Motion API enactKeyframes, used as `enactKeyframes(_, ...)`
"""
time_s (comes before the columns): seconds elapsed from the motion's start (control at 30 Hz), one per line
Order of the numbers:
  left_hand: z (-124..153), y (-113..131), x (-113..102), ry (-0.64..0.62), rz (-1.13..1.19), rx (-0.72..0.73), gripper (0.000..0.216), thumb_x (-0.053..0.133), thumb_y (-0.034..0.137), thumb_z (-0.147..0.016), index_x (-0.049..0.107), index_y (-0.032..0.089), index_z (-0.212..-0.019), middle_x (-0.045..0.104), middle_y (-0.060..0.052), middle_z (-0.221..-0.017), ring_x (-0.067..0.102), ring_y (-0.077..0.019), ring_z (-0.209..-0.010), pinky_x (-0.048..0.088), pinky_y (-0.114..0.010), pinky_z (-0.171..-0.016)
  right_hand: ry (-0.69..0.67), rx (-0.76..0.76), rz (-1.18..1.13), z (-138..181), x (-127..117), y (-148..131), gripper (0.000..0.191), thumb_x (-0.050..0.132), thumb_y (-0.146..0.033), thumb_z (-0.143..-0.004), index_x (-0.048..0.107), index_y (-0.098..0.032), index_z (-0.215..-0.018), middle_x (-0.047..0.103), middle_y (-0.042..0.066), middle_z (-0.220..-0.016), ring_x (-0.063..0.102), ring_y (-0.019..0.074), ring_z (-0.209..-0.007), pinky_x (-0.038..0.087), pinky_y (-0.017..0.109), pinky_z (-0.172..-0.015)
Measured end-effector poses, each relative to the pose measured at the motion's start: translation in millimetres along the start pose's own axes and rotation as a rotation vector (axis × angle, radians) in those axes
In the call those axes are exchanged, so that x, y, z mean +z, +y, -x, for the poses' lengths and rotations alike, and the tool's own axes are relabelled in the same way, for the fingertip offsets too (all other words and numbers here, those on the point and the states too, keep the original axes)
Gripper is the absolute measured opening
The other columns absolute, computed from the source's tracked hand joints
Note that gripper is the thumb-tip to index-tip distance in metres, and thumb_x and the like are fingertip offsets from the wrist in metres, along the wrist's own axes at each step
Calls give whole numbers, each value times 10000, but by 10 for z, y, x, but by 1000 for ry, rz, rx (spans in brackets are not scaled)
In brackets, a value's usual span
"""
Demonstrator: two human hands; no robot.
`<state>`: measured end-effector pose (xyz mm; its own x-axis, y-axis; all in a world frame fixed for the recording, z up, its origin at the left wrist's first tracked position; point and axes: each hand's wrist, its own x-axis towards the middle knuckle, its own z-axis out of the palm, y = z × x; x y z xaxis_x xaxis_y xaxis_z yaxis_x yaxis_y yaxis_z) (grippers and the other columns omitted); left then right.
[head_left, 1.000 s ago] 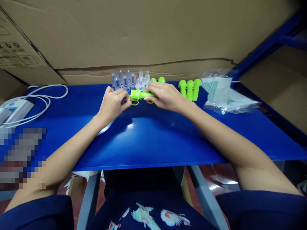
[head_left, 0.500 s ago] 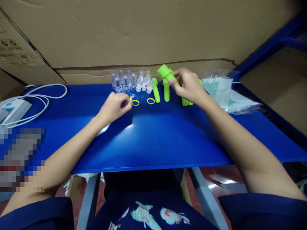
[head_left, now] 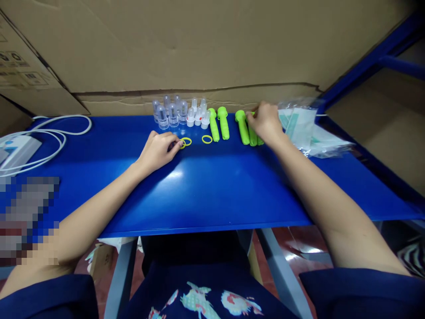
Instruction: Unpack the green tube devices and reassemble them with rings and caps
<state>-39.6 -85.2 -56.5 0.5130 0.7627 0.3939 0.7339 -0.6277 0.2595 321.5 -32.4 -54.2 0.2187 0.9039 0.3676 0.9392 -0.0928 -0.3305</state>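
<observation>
Head view, hands at the far edge of the bench (head_left: pixel 212 190). The right hand (head_left: pixel 265 123) has come down from mid-air. Half a second ago it held a green plastic piece (head_left: pixel 243 127) raised above the row. That piece now lies flat on the bench, just inboard of the right fingertips and beside the other green pieces (head_left: pixel 255 137), which the hand partly covers. The right fingers are curled over that group, and whether they grip anything cannot be told.

The left hand (head_left: pixel 157 150) rests on the bench with thumb and forefinger drawn together on the nearest yellow ring (head_left: pixel 182 144). A second ring (head_left: pixel 187 141) touches or overlaps it just beyond the fingertips. A third ring (head_left: pixel 207 139) lies between the hands, apart from both.

Two more green pieces (head_left: pixel 219 125) lie side by side between the hands, nearer the right one. One second ago both hands met on a single green piece over the rings. They are now well apart, so that piece appears finished with and laid among its like.

Unchanged are the clear vials (head_left: pixel 172 113) beyond the left hand, the plastic packets (head_left: pixel 302 126) outboard of the right hand, and the white cable (head_left: pixel 56 133) far outboard of the left.
</observation>
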Motion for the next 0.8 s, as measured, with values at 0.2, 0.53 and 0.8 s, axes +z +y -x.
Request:
enactKeyframes(0.2,1,59,-43,-37,-16,-9,341,469,366,-1059,745,185,-973,795,-85,-1020,725,-253,-944,408,-417,-912,-211,162,206,37,-68,-32,410,626,-428,-1001,722,-37,-1079,718,285,-979,714,381,-964,496,408,-761)
enactKeyframes(0.53,-2,18,14,177,188,117,477,585,445,-1021,555,171,-1411,668,-162,-1373,690,-276,-1200,544,-423,-1007,-67,-503,67,329,-358,-417,408,542,-422,-1053,735,-144,-1281,752,192,-1176,701,341,-1073,503,396,-830)
enactKeyframes(0.8,-3,30,-2,153,317,352,590,726,536,-954,629,207,-1435,706,-137,-1377,708,-252,-1233,601,-370,-1020,-122,-990,-55,836,-167,-865,369,453,-299,-1106,724,-151,-1308,757,149,-1184,684,257,-1087,461,322,-787)
